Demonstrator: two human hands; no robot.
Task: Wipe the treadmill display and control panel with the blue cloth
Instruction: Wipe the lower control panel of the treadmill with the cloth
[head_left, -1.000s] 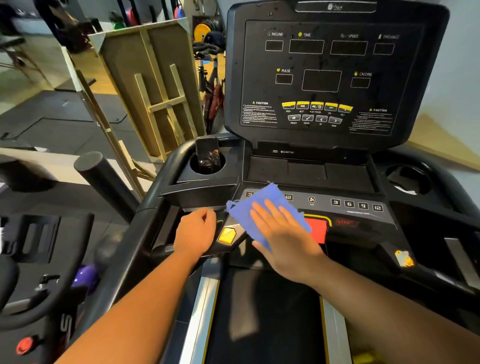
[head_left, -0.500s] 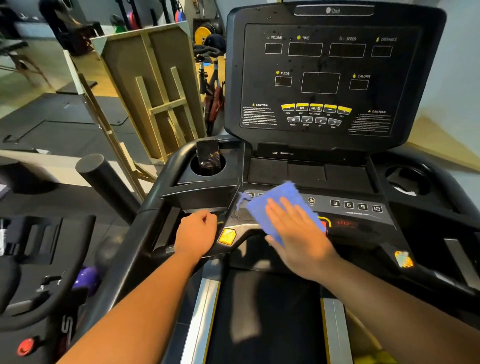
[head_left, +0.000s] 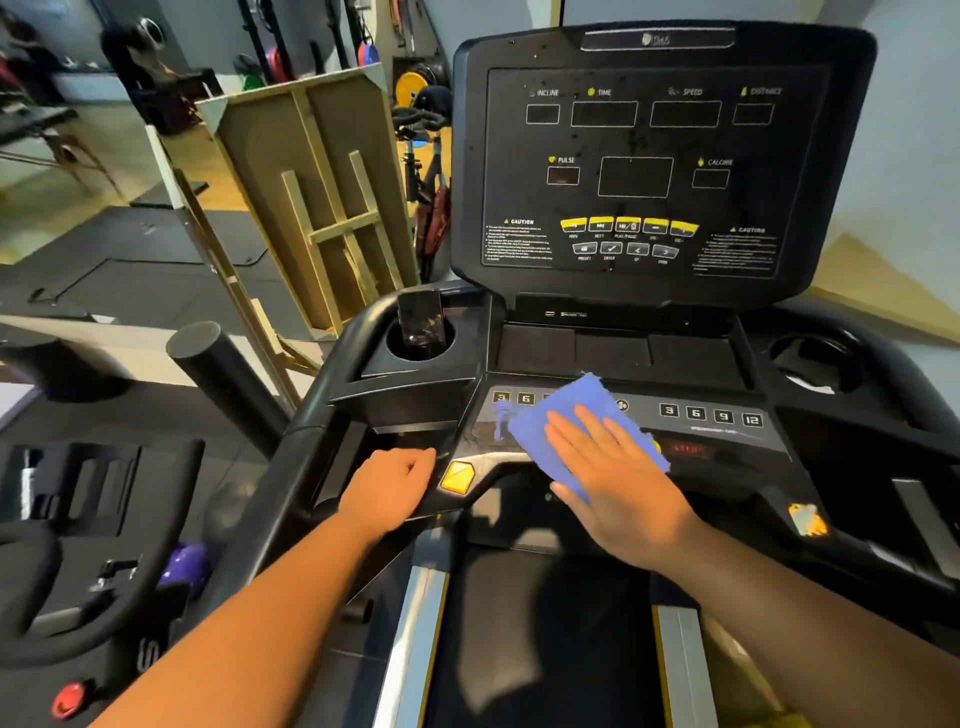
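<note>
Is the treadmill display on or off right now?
Off, by the look of it: every readout window on the display is dark, showing no digits. Only printed labels and yellow buttons show.

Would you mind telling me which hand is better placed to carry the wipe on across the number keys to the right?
The right hand. It lies flat on the blue cloth on the control panel, beside those keys. The left hand has its fingers curled over the console's left edge, away from the cloth.

Right hand (head_left: 618, 478) flat, fingers straight; left hand (head_left: 389, 491) curled.
</note>
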